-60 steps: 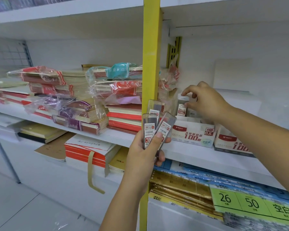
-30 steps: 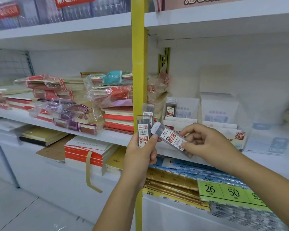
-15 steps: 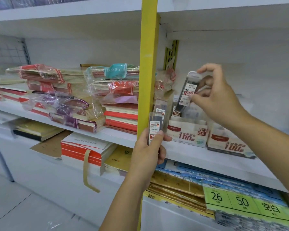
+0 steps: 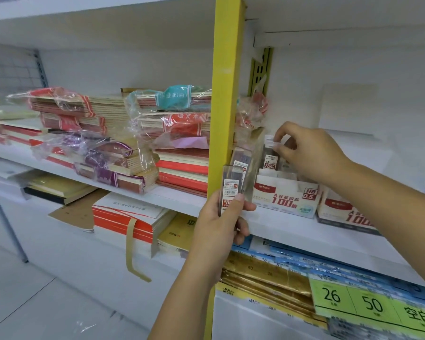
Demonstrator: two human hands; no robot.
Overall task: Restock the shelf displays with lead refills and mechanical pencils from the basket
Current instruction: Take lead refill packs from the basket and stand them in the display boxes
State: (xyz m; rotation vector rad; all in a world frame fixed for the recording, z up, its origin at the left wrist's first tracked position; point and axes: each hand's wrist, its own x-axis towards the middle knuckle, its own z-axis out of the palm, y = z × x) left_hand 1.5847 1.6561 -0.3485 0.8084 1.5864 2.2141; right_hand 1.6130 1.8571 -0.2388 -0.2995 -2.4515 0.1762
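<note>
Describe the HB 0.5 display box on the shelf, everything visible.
The HB 0.5 display box is a white cardboard tray with an open top, red logo panel, red "100" lettering, a red HB 0.5 badge and a teal round mark. It sits upright on the white shelf, right of the yellow upright, beside a similar box. A lead refill case stands in it, its cap pinched by the right hand.

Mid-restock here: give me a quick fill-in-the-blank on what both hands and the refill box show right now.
1. The right hand pinches a lead refill case by its ____ cap.
2. Its lower end is behind the front of the display box marked HB ____.
3. The left hand grips spare refill cases in front of the ____ post.
Missing: white; 0.5; yellow.
</note>
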